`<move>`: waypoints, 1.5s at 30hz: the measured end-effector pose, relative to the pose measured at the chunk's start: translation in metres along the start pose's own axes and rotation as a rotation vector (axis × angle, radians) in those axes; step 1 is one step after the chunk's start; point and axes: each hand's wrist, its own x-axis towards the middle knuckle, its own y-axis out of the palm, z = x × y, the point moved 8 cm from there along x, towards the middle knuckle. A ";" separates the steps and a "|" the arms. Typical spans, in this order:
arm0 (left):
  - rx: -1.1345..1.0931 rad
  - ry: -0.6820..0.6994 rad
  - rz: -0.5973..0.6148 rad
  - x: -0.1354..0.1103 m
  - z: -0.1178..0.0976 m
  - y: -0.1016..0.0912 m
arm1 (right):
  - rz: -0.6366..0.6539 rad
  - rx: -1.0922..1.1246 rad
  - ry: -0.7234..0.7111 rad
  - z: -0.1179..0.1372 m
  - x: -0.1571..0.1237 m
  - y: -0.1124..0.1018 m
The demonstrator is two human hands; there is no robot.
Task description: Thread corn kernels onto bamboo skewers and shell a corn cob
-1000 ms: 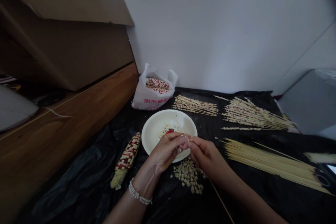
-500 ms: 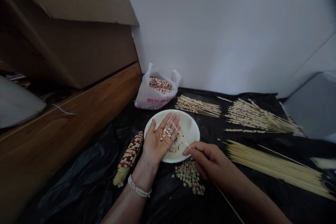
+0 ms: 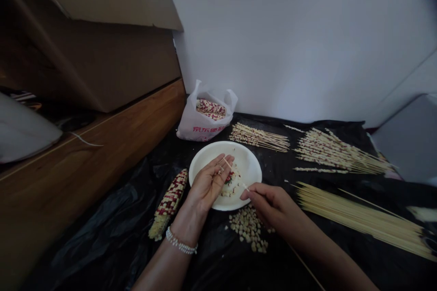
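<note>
My right hand (image 3: 269, 200) pinches a thin bamboo skewer (image 3: 309, 270), its point slanting up to the left fingers. A whitish kernel is on the skewer just ahead of the right fingertips. My left hand (image 3: 211, 182) is cupped and tilted over the white bowl (image 3: 252, 163), cradling a few corn kernels (image 3: 220, 171) near the fingers; the curled fingers partly hide them. Loose kernels lie in the bowl. A pile of kernels (image 3: 251, 232) sits on the black plastic sheet in front of it. Left of the bowl rests a red-and-cream corn cob (image 3: 170, 200), partly stripped.
Behind the bowl stands a white plastic bag (image 3: 201, 129) holding corn cobs. Kernel-threaded skewers (image 3: 256, 137) lie beside it, with another threaded bundle (image 3: 322, 150) farther right. Bare skewers (image 3: 355, 213) lie at the right. A cardboard box (image 3: 119, 63) stands at the left.
My left hand has gone from flat and palm-up to tilted and cupped, and fewer kernels show in it. My right hand keeps its pinch on the skewer, nearly unmoved.
</note>
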 end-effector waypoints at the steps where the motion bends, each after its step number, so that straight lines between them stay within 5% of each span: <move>1: 0.004 -0.003 0.007 0.001 0.001 0.000 | -0.003 0.002 -0.001 0.000 0.000 -0.001; 10: -0.057 -0.039 -0.106 0.004 0.005 -0.008 | -0.022 0.001 -0.022 0.001 -0.002 -0.004; 24: 0.071 0.103 -0.075 0.005 -0.004 -0.006 | -0.026 -0.028 -0.004 -0.003 -0.001 -0.004; 45: 0.116 0.109 -0.028 0.002 -0.001 -0.002 | -0.039 -0.031 -0.015 -0.003 0.001 -0.003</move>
